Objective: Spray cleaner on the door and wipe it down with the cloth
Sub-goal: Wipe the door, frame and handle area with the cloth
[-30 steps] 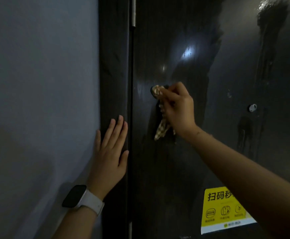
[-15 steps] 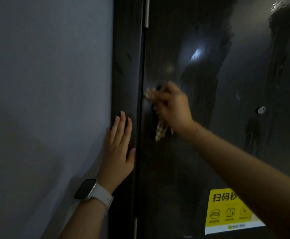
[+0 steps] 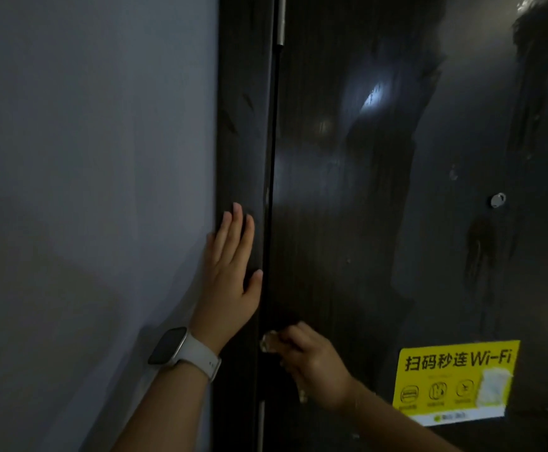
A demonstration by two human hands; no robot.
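The dark glossy door (image 3: 364, 190) fills the right half of the head view, with wet streaks and smears across it. My right hand (image 3: 318, 367) presses a small checked cloth (image 3: 268, 343) against the door's left edge, low down near the hinge gap. Most of the cloth is hidden under my fingers; a scrap of it shows below the palm. My left hand (image 3: 230, 282) lies flat and open on the dark door frame (image 3: 240, 125), fingers pointing up, with a white watch on its wrist. No spray bottle is in view.
A pale grey wall (image 3: 86, 190) takes up the left half. A yellow Wi-Fi sticker (image 3: 455, 383) is stuck on the door at lower right. A small round metal peephole (image 3: 498, 200) sits at mid-right. Hinge pins (image 3: 280, 24) run along the door's left edge.
My right hand has slid the cloth down the door's left edge, from well above my left hand's fingertips to below that hand. My left hand has stayed flat on the frame.
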